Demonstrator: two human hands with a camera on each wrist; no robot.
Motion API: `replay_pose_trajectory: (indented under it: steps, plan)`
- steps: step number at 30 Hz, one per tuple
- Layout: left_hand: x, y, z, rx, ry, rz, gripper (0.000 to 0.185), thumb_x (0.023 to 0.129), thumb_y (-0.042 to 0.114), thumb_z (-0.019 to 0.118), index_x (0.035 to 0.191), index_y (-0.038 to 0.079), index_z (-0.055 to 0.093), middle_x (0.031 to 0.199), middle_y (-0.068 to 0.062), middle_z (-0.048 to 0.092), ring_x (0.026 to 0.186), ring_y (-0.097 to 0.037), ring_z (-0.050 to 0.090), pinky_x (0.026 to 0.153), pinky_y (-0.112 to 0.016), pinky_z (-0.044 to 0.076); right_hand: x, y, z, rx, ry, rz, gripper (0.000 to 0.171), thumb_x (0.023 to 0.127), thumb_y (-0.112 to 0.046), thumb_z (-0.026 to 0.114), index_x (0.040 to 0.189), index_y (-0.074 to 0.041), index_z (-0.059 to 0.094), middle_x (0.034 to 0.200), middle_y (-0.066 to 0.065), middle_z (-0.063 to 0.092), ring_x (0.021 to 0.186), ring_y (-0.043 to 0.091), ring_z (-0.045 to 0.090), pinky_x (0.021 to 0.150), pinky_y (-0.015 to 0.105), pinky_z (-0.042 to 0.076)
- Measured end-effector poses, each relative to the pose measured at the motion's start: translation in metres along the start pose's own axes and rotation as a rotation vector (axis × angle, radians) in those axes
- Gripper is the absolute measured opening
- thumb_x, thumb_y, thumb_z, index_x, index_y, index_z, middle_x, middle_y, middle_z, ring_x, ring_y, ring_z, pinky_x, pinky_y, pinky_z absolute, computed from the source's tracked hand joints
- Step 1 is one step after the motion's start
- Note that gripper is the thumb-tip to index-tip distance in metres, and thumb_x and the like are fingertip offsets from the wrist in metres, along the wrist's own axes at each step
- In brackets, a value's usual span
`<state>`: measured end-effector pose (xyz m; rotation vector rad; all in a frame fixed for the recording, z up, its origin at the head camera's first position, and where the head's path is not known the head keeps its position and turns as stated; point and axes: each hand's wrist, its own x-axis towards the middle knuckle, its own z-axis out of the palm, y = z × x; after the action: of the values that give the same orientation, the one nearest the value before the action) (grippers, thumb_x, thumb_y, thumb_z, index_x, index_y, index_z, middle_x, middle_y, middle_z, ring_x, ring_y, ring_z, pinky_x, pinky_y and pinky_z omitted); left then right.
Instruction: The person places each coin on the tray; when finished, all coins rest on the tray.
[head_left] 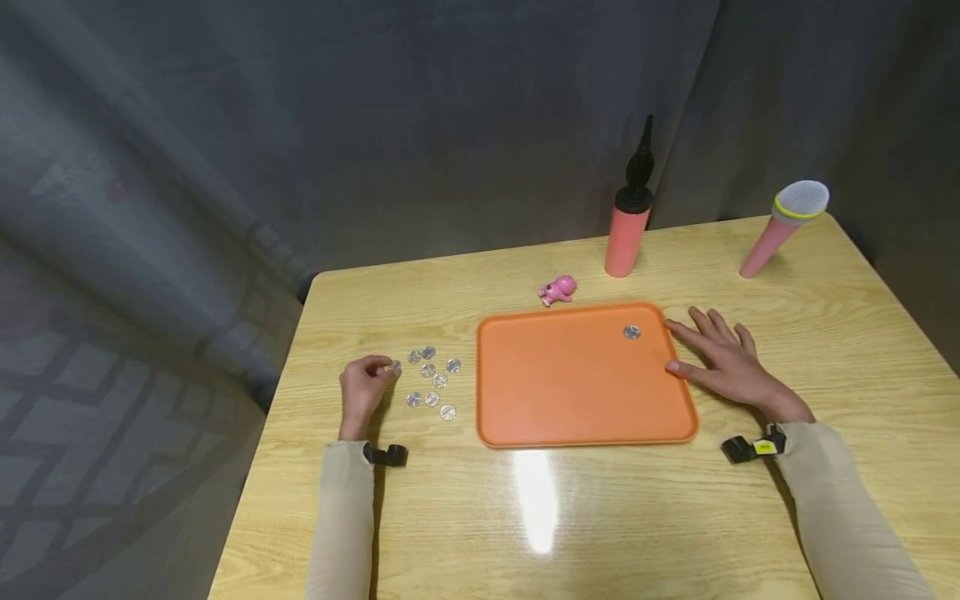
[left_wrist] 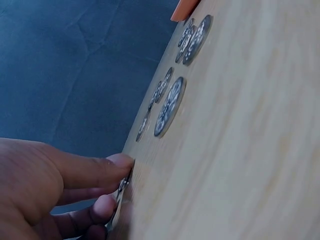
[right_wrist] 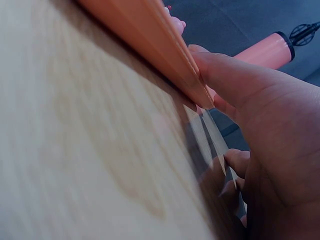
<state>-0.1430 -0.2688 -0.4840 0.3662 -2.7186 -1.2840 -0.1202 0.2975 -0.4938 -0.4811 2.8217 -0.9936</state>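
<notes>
My left hand [head_left: 363, 389] is low over the table at the left, its thumb and fingertips pinching a silver coin [head_left: 395, 365]. In the left wrist view that coin [left_wrist: 123, 184] shows partly, at the tabletop between thumb and fingers. Several more silver coins [head_left: 428, 370] lie flat and loosely grouped just right of this hand. An orange tray [head_left: 570, 383] stands beyond them, with one coin [head_left: 632, 332] near its far right corner. My right hand [head_left: 723, 362] has its fingers spread, thumb and index finger touching the tray's right rim.
Behind the tray lies a small pink figurine [head_left: 558, 290]. A pink hand pump [head_left: 627, 229] with a black top stands upright at the back. Farther right is a pink toy microphone [head_left: 783, 227]. A dark curtain [head_left: 465, 125] hangs behind the wooden table [head_left: 622, 525].
</notes>
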Motion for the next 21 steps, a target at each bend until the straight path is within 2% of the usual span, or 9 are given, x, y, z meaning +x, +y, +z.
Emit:
replay_pose_trajectory:
  steps: [14, 21]
  plan:
    - [0.0003, 0.0026, 0.0028, 0.06, 0.016, 0.066, 0.015, 0.087, 0.009, 0.076, 0.095, -0.004, 0.074, 0.077, -0.013, 0.064, 0.065, -0.013, 0.049, 0.059, -0.022, 0.04, -0.0006, -0.0009, -0.0005, -0.001, 0.001, 0.0, 0.073, 0.097, -0.035, 0.062, 0.159, -0.017, 0.028, 0.166, 0.029, 0.005, 0.154, 0.05, -0.01, 0.113, 0.073, -0.015]
    - [0.0003, 0.0021, 0.0036, 0.076, 0.031, 0.032, 0.015, 0.086, 0.007, 0.076, 0.095, -0.004, 0.073, 0.078, -0.012, 0.063, 0.067, -0.014, 0.05, 0.063, -0.025, 0.04, -0.0009, -0.0018, -0.0005, 0.014, 0.003, -0.013, 0.073, 0.096, -0.033, 0.063, 0.159, -0.018, 0.029, 0.166, 0.029, 0.005, 0.153, 0.05, -0.01, 0.113, 0.072, -0.016]
